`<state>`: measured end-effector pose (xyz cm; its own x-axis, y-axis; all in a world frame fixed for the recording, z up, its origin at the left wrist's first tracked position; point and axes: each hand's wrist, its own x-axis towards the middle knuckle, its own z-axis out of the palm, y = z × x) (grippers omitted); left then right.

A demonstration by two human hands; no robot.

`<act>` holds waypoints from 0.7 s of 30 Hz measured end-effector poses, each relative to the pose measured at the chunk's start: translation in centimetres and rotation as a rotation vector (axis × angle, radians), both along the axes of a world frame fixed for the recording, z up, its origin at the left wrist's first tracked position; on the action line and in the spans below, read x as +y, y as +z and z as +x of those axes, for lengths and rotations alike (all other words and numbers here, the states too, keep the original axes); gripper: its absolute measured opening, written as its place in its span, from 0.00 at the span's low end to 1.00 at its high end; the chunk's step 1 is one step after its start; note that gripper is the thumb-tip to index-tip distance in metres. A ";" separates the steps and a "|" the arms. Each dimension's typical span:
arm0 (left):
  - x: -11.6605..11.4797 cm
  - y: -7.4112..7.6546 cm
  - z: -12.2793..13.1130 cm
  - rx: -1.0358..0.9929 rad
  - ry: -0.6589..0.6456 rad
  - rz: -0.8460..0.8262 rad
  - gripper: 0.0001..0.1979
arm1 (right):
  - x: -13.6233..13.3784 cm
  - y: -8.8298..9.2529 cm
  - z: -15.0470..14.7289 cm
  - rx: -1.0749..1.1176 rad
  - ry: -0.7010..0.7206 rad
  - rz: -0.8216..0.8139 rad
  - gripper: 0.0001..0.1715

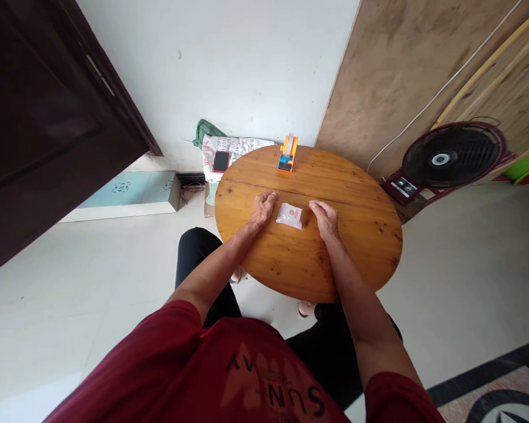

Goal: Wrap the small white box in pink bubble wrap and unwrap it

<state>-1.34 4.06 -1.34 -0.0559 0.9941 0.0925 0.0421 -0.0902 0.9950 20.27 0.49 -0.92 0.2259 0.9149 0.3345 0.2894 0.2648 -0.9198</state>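
Observation:
A small clear plastic packet with red print lies flat on the round wooden table. My left hand rests on its edge just left of the packet, fingers loosely bent and nothing in them. On the other side, a little further from the packet, my right hand lies with its fingers reaching inward, also holding nothing. Neither hand touches the packet. Toward the far edge of the table stands an orange and blue holder with something pale and translucent in it.
A dark phone lies on a printed white sack beyond the table's left edge. To the right, a black round fan stands by the wooden panel. A pale blue box is on the floor near the dark door.

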 end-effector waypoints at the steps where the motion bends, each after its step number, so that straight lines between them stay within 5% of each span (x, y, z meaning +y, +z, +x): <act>1: 0.0 0.0 0.0 -0.009 0.005 0.003 0.15 | 0.1 0.0 -0.1 0.000 -0.004 -0.001 0.18; 8: -0.7 0.3 0.1 -0.049 0.014 0.037 0.15 | -0.5 0.2 -0.6 0.012 -0.032 0.000 0.18; 21: 0.1 -0.4 0.2 -0.078 0.003 0.052 0.13 | -7.2 -0.4 -2.0 -0.003 -0.081 -0.004 0.18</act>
<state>-1.17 4.17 -1.73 -0.0676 0.9880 0.1388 -0.0350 -0.1414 0.9893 18.32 -6.74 -1.37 0.2981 0.8951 0.3316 0.3124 0.2367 -0.9200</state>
